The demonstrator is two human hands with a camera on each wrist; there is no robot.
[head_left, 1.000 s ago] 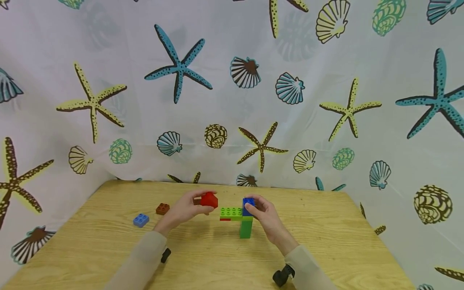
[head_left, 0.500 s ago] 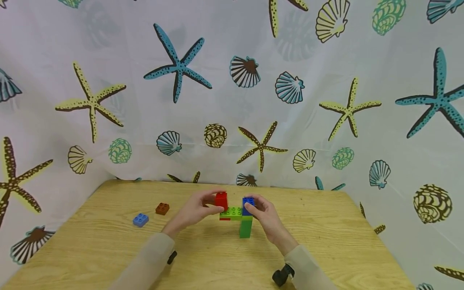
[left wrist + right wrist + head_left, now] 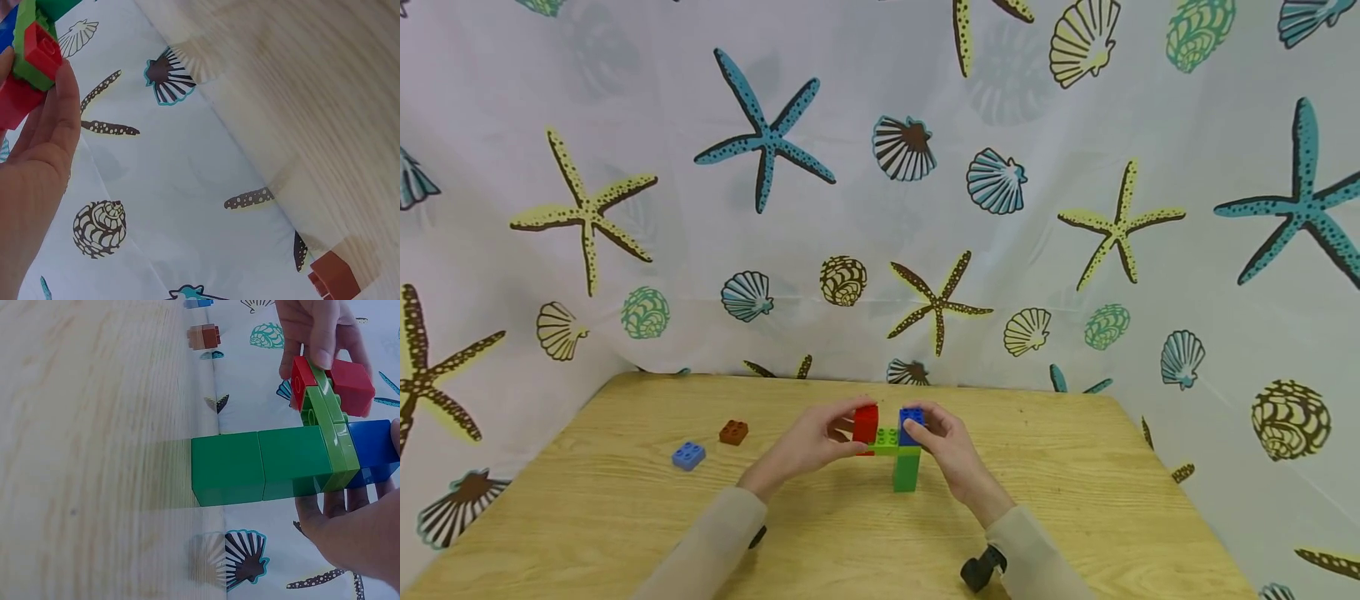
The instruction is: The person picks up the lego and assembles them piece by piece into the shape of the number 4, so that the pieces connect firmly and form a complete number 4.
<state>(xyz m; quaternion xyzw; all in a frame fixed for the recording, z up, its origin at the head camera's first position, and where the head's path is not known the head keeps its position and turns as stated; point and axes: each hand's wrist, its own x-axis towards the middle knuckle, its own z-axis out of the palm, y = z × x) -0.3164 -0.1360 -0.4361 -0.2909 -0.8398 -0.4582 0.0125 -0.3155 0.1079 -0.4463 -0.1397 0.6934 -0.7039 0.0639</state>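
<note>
My left hand holds a red toy building block over the left end of the lime green bricks. In the right wrist view that block meets their studded side. Beneath the same end is a thin red brick, touched by the left fingers. At the other end my right hand grips a dark blue block. Two stacked green blocks stand on the table as a column under that end, so the lime bricks stick out to the left in the air.
A light blue brick and a brown brick lie on the wooden table, left of the left hand. Behind the table's far edge hangs a white curtain with printed shells and starfish.
My left hand has carried the red block rightward and down, from beside the structure onto the lime bricks' left end. The right hand stays on the dark blue block.
</note>
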